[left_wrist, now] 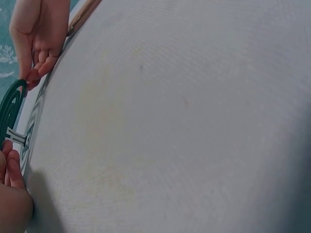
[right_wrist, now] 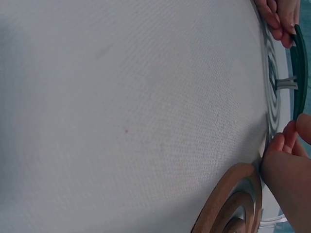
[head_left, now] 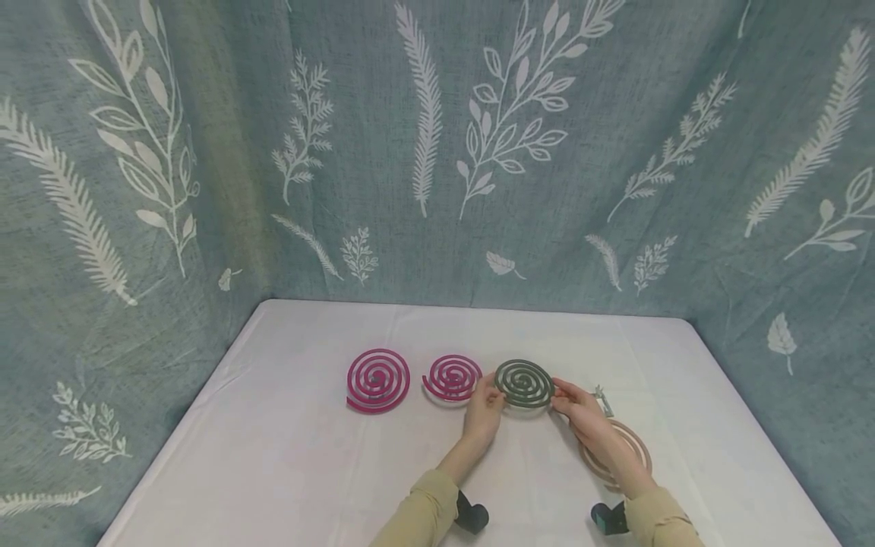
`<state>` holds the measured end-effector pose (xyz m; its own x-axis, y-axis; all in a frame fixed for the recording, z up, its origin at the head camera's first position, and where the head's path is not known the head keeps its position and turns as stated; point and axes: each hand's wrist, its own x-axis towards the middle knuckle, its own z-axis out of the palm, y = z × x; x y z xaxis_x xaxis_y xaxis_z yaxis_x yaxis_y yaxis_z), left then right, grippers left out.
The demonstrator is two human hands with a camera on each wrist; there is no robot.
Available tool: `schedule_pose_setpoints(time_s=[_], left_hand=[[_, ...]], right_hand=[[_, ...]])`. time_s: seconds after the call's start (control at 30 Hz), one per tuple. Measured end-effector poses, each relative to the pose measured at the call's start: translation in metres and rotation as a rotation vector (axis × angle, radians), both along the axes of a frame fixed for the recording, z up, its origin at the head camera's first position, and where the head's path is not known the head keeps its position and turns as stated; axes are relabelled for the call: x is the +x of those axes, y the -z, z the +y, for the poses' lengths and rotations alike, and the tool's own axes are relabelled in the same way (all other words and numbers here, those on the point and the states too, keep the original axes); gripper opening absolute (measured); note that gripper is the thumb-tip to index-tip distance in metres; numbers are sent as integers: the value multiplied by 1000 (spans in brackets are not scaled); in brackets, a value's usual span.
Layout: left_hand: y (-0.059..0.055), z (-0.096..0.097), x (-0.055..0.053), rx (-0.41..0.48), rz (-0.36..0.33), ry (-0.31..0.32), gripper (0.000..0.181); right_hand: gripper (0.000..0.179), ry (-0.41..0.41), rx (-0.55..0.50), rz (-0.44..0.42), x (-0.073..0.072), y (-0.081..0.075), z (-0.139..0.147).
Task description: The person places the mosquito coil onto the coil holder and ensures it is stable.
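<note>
A dark green mosquito coil [head_left: 524, 384] is held level between both hands. My left hand [head_left: 482, 414] pinches its left edge and my right hand [head_left: 581, 410] pinches its right edge, thumb and fingertips on the rim. Beneath the coil, a small metal stand [right_wrist: 286, 83] rises from the white tabletop to its middle. Just left of my left hand, a magenta coil [head_left: 453, 377] sits on a stand, with a larger magenta coil [head_left: 378, 380] further left. Partly hidden under my right forearm lies a brown coil [right_wrist: 226, 199].
Another small metal stand [head_left: 602, 400] is just right of my right hand, beyond the brown coil. The white-covered table [head_left: 287, 471] ends at a leaf-patterned green curtain [head_left: 383, 251] at the back and sides. Black devices [head_left: 472, 515] show by both wrists.
</note>
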<state>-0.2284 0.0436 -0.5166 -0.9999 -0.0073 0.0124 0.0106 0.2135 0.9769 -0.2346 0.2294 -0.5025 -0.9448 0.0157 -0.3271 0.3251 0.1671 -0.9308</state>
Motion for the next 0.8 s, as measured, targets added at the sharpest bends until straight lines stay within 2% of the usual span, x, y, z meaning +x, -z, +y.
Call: schedule_pose_setpoints(time_s=[0.27,0.8], left_hand=[[0,-1,1,-4,28,-2,41],[0,-1,2,-8,19,-12,41]], right_hand=[[55,4,2,-5,1,-2,-2],[56,-8,13,-13,-1,3,1]])
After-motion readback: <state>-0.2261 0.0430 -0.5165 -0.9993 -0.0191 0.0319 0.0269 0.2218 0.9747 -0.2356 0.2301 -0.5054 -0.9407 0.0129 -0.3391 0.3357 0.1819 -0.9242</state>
